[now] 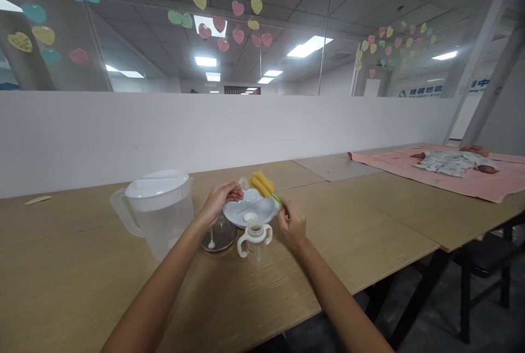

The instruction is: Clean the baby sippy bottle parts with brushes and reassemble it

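My left hand pinches a small translucent bottle nipple above a white bowl. In my right hand is the green handle of a sponge brush, whose yellow sponge head is beside the nipple; whether they touch I cannot tell. A white ring lies in the bowl. Just in front stands a baby bottle with two white handles and an uncovered top. Partly hidden by my left wrist is a dark see-through dish, with a thin straw and a white end piece at it.
A lidded plastic pitcher holding water stands left of my left forearm. At the far right a baby doll lies on a pink cloth. A white wall runs behind the wooden table. A dark stool is at lower right.
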Demonstrator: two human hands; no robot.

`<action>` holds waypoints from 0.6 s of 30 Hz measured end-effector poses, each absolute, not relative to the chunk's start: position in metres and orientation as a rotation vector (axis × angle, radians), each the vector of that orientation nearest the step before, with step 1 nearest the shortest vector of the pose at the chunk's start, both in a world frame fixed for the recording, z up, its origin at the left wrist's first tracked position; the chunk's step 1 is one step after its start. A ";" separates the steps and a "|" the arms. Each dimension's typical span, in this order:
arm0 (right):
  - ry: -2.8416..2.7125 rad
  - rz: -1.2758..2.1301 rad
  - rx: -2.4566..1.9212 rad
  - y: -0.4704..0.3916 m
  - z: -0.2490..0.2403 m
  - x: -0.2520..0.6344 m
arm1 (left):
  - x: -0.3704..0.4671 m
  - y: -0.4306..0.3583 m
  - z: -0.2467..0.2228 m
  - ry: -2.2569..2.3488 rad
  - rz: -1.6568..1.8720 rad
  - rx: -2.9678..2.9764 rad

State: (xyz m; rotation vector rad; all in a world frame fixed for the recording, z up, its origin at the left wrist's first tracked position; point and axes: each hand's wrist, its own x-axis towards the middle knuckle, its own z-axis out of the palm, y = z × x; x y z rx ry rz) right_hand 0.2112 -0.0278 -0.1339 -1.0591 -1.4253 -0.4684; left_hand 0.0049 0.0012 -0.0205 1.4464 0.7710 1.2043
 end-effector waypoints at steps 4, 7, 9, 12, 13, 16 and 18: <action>-1.441 -0.486 -1.089 -0.028 -0.134 0.212 | 0.005 0.003 -0.022 0.791 1.235 1.471; -1.447 -0.458 -1.103 -0.027 -0.135 0.212 | 0.005 0.005 -0.023 0.787 1.284 1.479; -1.464 -0.429 -1.093 -0.026 -0.136 0.212 | 0.005 0.004 -0.022 0.791 1.304 1.491; -1.472 -0.406 -1.081 -0.026 -0.136 0.212 | 0.006 -0.001 -0.019 0.820 1.320 1.533; -1.472 -0.399 -1.080 -0.026 -0.136 0.213 | 0.007 -0.004 -0.017 0.836 1.327 1.556; -1.482 -0.379 -1.074 -0.026 -0.136 0.213 | 0.009 -0.012 -0.013 0.882 1.352 1.636; -1.488 -0.374 -1.073 -0.027 -0.136 0.213 | 0.011 -0.015 -0.011 0.891 1.359 1.683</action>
